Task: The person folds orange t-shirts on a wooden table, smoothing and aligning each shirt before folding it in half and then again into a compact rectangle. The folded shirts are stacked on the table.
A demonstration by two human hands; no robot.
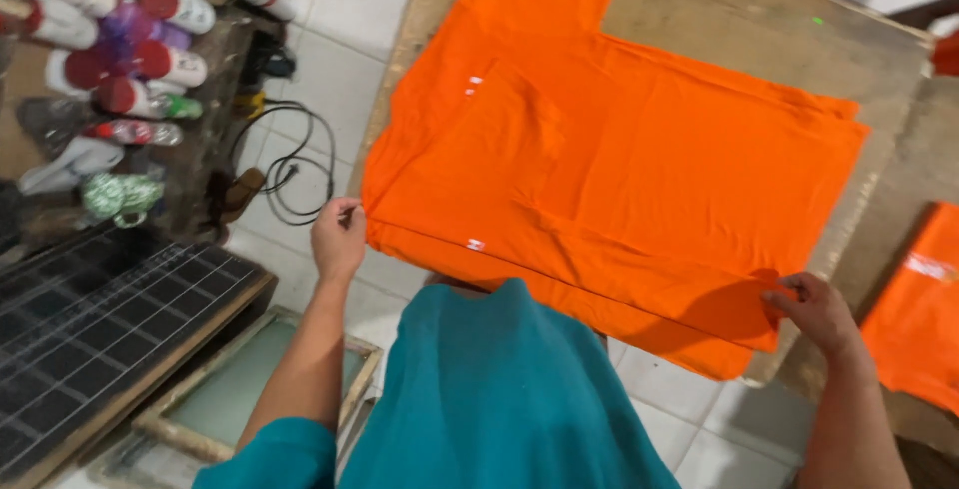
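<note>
A stack of orange T-shirts (639, 169) lies flat on a worn wooden board (759, 29), the near edge hanging a little over the board's front. My left hand (338, 237) pinches the near left corner of the orange cloth. At the near right corner, my right hand (814, 309) grips the cloth's edge between thumb and fingers. My teal shirt fills the bottom middle of the view.
Several spray cans with red caps (150, 49) lie on a shelf at the upper left. A black cable (290, 164) coils on the white tiled floor. A dark grid panel (90, 329) and a wooden screen frame (240, 389) stand at the lower left. More orange cloth (919, 309) lies at right.
</note>
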